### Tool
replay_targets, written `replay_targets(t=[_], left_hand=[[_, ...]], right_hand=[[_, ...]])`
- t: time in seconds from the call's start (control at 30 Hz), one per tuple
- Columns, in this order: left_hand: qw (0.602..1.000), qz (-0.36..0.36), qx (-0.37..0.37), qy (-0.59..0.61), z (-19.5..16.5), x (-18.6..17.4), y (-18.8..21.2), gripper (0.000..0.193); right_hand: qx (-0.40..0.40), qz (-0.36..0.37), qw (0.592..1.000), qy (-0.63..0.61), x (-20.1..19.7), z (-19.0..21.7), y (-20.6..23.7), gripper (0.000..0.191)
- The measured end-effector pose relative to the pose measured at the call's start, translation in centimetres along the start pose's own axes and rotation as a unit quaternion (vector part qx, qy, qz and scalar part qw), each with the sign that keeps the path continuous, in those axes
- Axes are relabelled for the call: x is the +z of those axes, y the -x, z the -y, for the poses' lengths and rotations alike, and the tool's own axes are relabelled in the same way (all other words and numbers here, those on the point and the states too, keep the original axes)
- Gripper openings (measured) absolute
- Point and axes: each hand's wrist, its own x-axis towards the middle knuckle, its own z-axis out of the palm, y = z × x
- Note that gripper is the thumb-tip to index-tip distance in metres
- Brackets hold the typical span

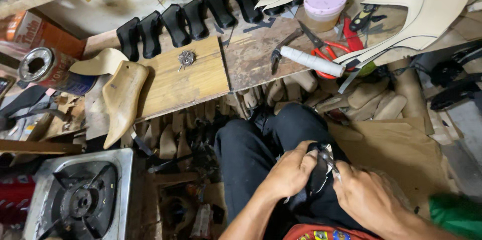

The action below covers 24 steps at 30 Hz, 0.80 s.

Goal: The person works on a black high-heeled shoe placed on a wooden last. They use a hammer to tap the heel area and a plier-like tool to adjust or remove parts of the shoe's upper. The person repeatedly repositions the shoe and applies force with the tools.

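Head view, looking down onto the lap. Left hand [291, 172] is closed around a black shoe piece [315, 177], thumb pressed over its top edge, holding it against the knee of the black trousers [246, 154]. Right hand [369, 197] is curled narrow around a small metal tool [331, 162], its shiny tip touching the upper edge of the black piece, just beside the left thumb; I cannot tell what kind of blade or pincer it is. Ahead of the hands, on the wooden workbench [201, 82], a row of black heel pieces [191, 19] stands along the far edge. Ahead of the left hand and further left, a wooden shoe last [123, 97] lies on the bench beside a tin can [47, 69] on its side. Ahead of the right hand: red-handled scissors [329, 49], a white roll [311, 62], a lidded jar [325, 5] and cream pattern sheets [432, 4]. A small gas burner [80, 197] sits well to the left of the left hand. My judgement on progress: the piece is mid-work at its edge, not on a last; the heel pieces lie apart and unattached, so much appears left.
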Motion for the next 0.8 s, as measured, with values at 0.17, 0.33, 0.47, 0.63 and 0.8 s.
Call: replay_targets(t=[0.17,0.33,0.47,0.63,0.8], left_hand=[[0.999,0.035,0.004,0.014,-0.5,-2.2,1.2,0.046],[0.999,0.025,-0.009,-0.02,-1.4,-3.1,2.1,0.045],[0.992,-0.022,-0.09,-0.085,-1.8,-2.9,2.4,0.043],[0.986,-0.08,-0.102,-0.104,-1.1,-2.8,2.5,0.042],[0.98,-0.125,-0.102,-0.115,0.7,-2.9,2.0,0.041]], right_hand=[[-0.018,-0.014,1.0,0.016,0.4,1.2,0.0,0.035],[-0.017,0.031,0.998,0.055,0.3,2.7,0.1,0.033],[-0.037,0.031,0.997,0.054,-0.3,4.0,0.0,0.037],[-0.055,0.042,0.998,0.013,0.7,2.9,0.9,0.051],[-0.07,0.192,0.978,0.05,4.5,-0.7,2.8,0.066]])
